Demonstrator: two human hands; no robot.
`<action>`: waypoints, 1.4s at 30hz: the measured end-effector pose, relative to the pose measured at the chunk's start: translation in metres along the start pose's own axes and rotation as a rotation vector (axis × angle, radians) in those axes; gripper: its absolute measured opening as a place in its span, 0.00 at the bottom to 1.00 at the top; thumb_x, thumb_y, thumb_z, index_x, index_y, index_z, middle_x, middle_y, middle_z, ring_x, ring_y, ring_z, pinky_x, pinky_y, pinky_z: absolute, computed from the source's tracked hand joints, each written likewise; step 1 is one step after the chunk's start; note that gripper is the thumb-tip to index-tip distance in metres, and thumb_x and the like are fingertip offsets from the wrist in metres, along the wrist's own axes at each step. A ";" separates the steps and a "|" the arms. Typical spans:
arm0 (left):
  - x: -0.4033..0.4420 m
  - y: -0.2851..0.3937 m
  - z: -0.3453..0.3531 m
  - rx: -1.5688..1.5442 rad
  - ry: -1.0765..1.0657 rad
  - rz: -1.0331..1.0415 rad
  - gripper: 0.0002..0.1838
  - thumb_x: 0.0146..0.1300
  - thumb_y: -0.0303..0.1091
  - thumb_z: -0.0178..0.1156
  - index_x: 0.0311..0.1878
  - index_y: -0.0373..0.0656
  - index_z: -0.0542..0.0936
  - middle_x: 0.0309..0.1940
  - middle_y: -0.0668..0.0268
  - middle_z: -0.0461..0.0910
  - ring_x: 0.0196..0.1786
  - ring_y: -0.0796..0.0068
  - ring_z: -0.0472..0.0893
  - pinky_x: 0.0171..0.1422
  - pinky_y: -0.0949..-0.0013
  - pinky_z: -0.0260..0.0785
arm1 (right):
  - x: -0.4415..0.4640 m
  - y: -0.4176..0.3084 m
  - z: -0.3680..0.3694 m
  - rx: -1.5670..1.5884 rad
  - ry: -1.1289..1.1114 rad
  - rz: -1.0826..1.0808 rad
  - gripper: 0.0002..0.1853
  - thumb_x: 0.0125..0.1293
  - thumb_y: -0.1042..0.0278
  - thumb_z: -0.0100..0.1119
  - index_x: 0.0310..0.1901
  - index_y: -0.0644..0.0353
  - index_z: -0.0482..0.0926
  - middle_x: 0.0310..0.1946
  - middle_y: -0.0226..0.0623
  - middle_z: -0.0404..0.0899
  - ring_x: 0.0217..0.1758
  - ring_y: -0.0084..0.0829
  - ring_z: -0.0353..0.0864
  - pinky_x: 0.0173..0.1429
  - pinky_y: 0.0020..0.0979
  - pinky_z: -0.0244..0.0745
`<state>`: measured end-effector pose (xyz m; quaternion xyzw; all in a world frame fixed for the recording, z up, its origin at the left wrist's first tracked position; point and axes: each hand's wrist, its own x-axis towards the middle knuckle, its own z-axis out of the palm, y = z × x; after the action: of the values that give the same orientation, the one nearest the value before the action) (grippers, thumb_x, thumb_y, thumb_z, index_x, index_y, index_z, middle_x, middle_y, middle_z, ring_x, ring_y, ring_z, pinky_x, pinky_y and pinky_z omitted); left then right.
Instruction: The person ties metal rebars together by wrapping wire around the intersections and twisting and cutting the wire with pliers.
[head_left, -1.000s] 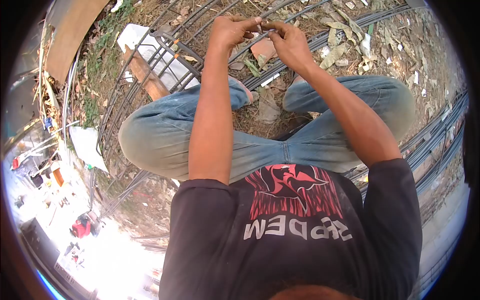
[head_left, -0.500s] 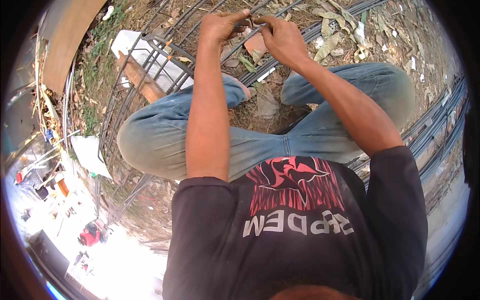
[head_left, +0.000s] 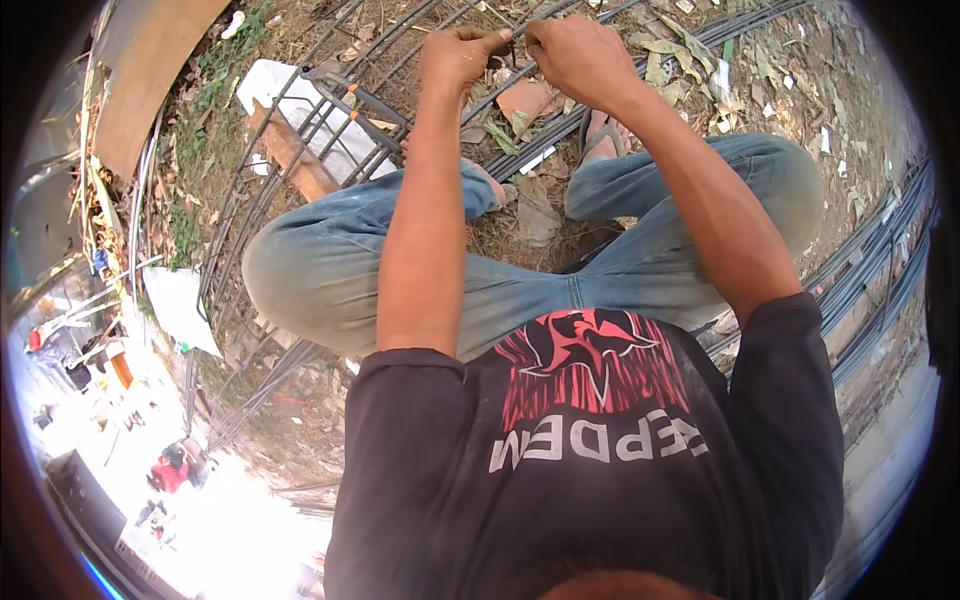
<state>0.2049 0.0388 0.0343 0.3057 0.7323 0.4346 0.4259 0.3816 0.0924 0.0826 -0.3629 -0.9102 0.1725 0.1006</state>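
My left hand (head_left: 460,58) is pinched, thumb against fingers, above the steel bar cage. Close beside it, my right hand (head_left: 588,62) is closed with its fingers curled down. Between the fingertips of both hands shows a thin dark wire-like piece (head_left: 513,52), mostly hidden by the fingers. Beneath and left of the hands runs the rebar cage (head_left: 365,100), long dark bars crossed by square stirrups. A broken reddish tile piece (head_left: 527,100) lies on the ground just under the hands.
A white sack-like sheet (head_left: 275,85) and a wooden plank (head_left: 290,150) lie under the cage. Bundled steel rods (head_left: 870,270) run along the right. My bent knees (head_left: 300,270) flank the work. A brown board (head_left: 150,85) stands upper left. A person in red (head_left: 172,472) is lower left.
Both hands have shifted slightly right in view and stay close together. My right hand has turned, its fingers now curled more downward. A sandalled foot shows below it now.
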 end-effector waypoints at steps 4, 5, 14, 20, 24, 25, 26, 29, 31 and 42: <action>0.005 -0.001 0.002 0.012 -0.037 0.025 0.13 0.61 0.39 0.79 0.38 0.37 0.90 0.32 0.63 0.91 0.31 0.77 0.88 0.32 0.72 0.74 | 0.023 0.010 -0.009 -0.179 -0.086 -0.112 0.10 0.70 0.63 0.59 0.41 0.60 0.85 0.33 0.51 0.86 0.41 0.55 0.86 0.46 0.54 0.79; 0.006 -0.002 0.001 0.019 -0.031 0.039 0.14 0.61 0.39 0.79 0.38 0.37 0.90 0.32 0.62 0.91 0.31 0.77 0.87 0.32 0.72 0.74 | 0.024 0.012 -0.015 -0.180 -0.057 -0.157 0.10 0.70 0.63 0.59 0.40 0.60 0.84 0.33 0.51 0.86 0.40 0.55 0.86 0.46 0.54 0.79; 0.013 -0.019 0.013 0.216 0.219 0.109 0.15 0.41 0.43 0.78 0.31 0.46 0.92 0.30 0.52 0.88 0.36 0.50 0.89 0.46 0.52 0.81 | 0.080 0.030 -0.020 -0.009 -0.095 -0.417 0.06 0.59 0.74 0.67 0.38 0.63 0.85 0.37 0.46 0.85 0.45 0.52 0.84 0.52 0.47 0.76; -0.010 -0.015 0.008 0.257 0.245 0.338 0.18 0.41 0.43 0.82 0.31 0.41 0.89 0.29 0.50 0.87 0.37 0.46 0.88 0.46 0.50 0.81 | 0.086 0.017 -0.024 -0.121 -0.102 -0.441 0.09 0.55 0.71 0.71 0.38 0.60 0.86 0.51 0.42 0.82 0.59 0.49 0.78 0.69 0.51 0.65; -0.012 -0.008 0.016 0.320 0.326 0.211 0.19 0.40 0.42 0.83 0.32 0.42 0.89 0.33 0.51 0.88 0.43 0.48 0.88 0.51 0.50 0.81 | 0.078 0.026 -0.008 0.043 0.052 -0.420 0.09 0.55 0.76 0.69 0.40 0.65 0.86 0.43 0.47 0.85 0.50 0.52 0.83 0.58 0.48 0.75; -0.014 -0.007 0.015 0.305 0.332 0.228 0.18 0.40 0.42 0.83 0.31 0.42 0.88 0.33 0.51 0.87 0.43 0.48 0.88 0.51 0.50 0.81 | 0.078 0.030 -0.003 0.092 0.014 -0.355 0.09 0.58 0.75 0.69 0.40 0.65 0.86 0.42 0.49 0.85 0.49 0.52 0.84 0.56 0.48 0.75; -0.016 -0.007 0.015 0.288 0.336 0.243 0.17 0.41 0.41 0.82 0.31 0.42 0.88 0.32 0.51 0.87 0.43 0.48 0.88 0.51 0.50 0.81 | 0.078 0.035 0.002 0.140 -0.024 -0.288 0.09 0.60 0.73 0.68 0.41 0.66 0.86 0.41 0.50 0.86 0.48 0.53 0.84 0.55 0.48 0.75; -0.020 -0.006 0.016 0.260 0.335 0.265 0.16 0.41 0.40 0.81 0.31 0.42 0.88 0.31 0.51 0.87 0.42 0.48 0.88 0.50 0.50 0.81 | 0.081 0.060 0.025 0.169 -0.081 -0.244 0.10 0.66 0.68 0.66 0.37 0.68 0.85 0.39 0.54 0.85 0.45 0.53 0.84 0.52 0.47 0.76; -0.023 -0.005 0.014 0.242 0.335 0.265 0.15 0.41 0.39 0.80 0.31 0.43 0.88 0.31 0.51 0.86 0.42 0.48 0.88 0.49 0.50 0.81 | 0.083 0.059 0.031 0.148 -0.166 -0.194 0.14 0.70 0.64 0.63 0.35 0.70 0.84 0.38 0.55 0.84 0.44 0.53 0.84 0.52 0.48 0.75; -0.030 -0.003 0.013 0.234 0.351 0.285 0.12 0.41 0.35 0.77 0.31 0.45 0.89 0.31 0.53 0.87 0.40 0.49 0.88 0.49 0.52 0.81 | 0.099 0.099 0.075 -0.045 -0.137 -0.337 0.20 0.78 0.60 0.52 0.39 0.69 0.86 0.35 0.55 0.86 0.41 0.56 0.84 0.49 0.48 0.74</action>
<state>0.2303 0.0179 0.0393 0.3731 0.7899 0.4489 0.1882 0.3494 0.2102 -0.0190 -0.1948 -0.9664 0.1572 0.0578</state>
